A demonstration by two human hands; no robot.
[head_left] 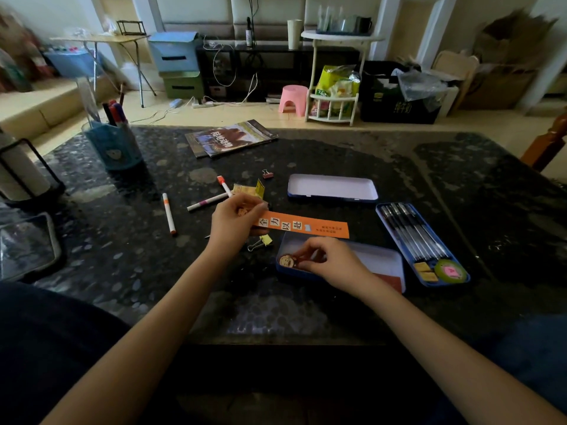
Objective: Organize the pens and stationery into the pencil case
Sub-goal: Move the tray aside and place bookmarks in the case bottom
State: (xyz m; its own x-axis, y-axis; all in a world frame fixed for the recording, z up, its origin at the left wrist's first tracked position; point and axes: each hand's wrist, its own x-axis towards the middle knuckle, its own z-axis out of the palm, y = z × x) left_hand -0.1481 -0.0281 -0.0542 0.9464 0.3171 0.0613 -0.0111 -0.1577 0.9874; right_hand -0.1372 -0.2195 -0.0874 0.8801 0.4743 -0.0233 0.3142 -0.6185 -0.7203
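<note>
Over blue case [395, 262] | left fingers [245, 207] pinch orange bookmark [306, 227] | right fingers [310, 251] pinch monkey eraser [287, 261]

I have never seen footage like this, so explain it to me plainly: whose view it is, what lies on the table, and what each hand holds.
This is one picture from a camera worn on a person's head, looking down at their two bare hands. The left hand pinches an orange paper strip by its end. The right hand holds a small cartoon-face piece inside an open blue case tray. On the dark table a second tray holds black pens, and an empty lid lies beyond. Three white markers and a yellow binder clip lie loose.
</note>
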